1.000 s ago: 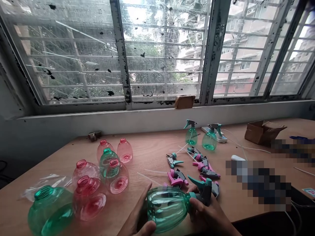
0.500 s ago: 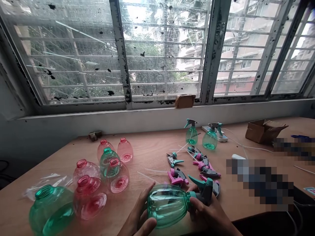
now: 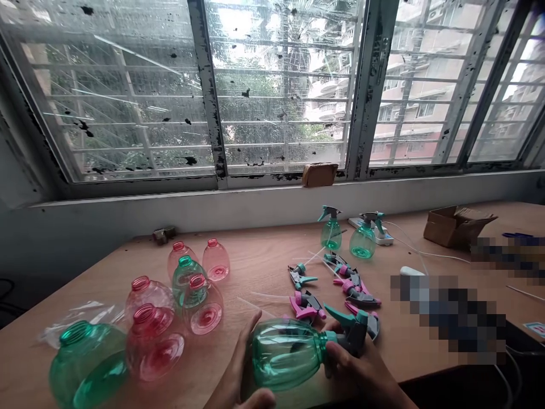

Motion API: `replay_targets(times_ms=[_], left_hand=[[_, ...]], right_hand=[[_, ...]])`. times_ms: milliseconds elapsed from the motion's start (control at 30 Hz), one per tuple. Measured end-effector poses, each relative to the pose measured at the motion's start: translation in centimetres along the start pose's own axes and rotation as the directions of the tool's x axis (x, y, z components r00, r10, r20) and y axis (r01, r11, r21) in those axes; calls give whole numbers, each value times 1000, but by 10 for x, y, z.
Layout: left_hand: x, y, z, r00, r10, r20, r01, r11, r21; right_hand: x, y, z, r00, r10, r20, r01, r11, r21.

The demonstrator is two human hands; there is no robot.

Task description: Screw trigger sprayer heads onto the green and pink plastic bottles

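A green spray bottle (image 3: 285,353) lies sideways between my hands, with its grey and teal spray head (image 3: 351,328) pointing right. My left hand (image 3: 242,366) cups the bottle's base, fingers behind it and thumb below in front. The fingers of my right hand (image 3: 355,358) are closed around the teal collar and the underside of the spray head. Just beyond the bottle lie loose spray heads in pink and grey (image 3: 307,305), and another in teal and grey (image 3: 301,275), with thin dip tubes. Part of the left hand's grip is hidden behind the bottle.
Open pink bottles (image 3: 157,343) and green bottles (image 3: 87,360) stand at left, near a clear plastic bag (image 3: 83,318). Two green spray bottles (image 3: 363,241) with heads on stand at the back by a white power strip (image 3: 385,236). A cardboard box (image 3: 455,227) sits farther right.
The bottle has shifted slightly left. My left thumb and fingers have moved a little around its base, while my right hand keeps its grip at the collar.
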State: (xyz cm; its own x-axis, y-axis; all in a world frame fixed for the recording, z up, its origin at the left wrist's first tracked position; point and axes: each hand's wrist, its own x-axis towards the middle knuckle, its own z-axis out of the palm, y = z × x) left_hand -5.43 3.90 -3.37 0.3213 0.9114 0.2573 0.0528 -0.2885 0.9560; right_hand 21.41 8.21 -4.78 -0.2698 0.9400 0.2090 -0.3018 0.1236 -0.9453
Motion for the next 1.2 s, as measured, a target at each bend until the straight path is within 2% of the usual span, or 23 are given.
replay_targets(times_ms=[100,200,333,467,567,667,767,867,1000,1100,1200], left_hand=[[0,8,-6,995,-81,-51,85,992,91],[0,14,-6,991,-125,-38,128,988,87],[1,9,-1,998,-61,17,61,998,-18],[1,-3,3,1000,16,-5,-16,1000,-2],[2,-3,2,996,59,-63,-61,998,-31],[4,6,0,995,-52,-89,48,998,-44],[3,14,-2,989,-146,-20,145,988,-51],[0,14,-1,997,-81,-10,80,995,-54],[0,5,2,999,-3,-42,6,997,75],[2,0,3,996,49,-77,-47,998,29],[5,4,0,995,-9,-104,9,1000,0]], right_hand=[[0,-1,1,1000,4,2,-4,1000,-17],[0,-2,0,1000,6,1,-6,999,-50],[2,0,-2,1000,14,14,-13,999,-43],[1,2,-2,1000,17,12,-17,1000,-8],[-1,2,0,1000,15,3,-15,1000,15],[-2,1,1,1000,13,-22,-13,999,29],[-1,0,1,999,6,-33,-6,1000,-5],[0,1,-1,999,-25,-46,22,998,-61],[2,4,-3,997,-35,-76,32,999,-41],[0,7,-2,999,-23,-40,23,1000,12],[-4,8,-1,999,-38,-5,38,999,-17]])
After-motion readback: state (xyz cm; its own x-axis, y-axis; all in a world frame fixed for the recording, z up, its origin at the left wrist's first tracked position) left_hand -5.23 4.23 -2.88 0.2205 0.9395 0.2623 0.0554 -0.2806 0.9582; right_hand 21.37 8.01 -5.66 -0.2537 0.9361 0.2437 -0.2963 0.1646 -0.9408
